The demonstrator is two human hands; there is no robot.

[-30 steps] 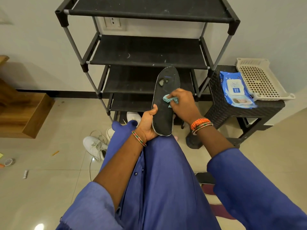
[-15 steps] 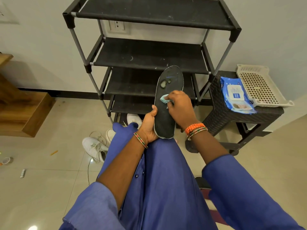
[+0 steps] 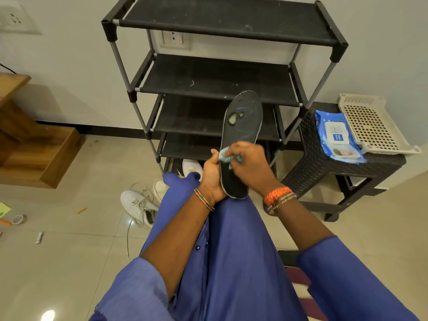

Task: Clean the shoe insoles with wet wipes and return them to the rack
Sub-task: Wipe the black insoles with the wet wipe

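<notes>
Both hands work one black insole (image 3: 240, 126): the left hand (image 3: 212, 176) is clamped on its heel end, holding it upright over the lap, while the right hand (image 3: 251, 163) presses a bunched wet wipe (image 3: 224, 155) against its middle. Beyond the fingers stands the rack (image 3: 222, 79) — all shelves visibly bare. Pale worn spots sit above the wipe, near the toe. Scrubbing hard there could bend the unsupported toe or tear the wipe — only the heel is braced.
</notes>
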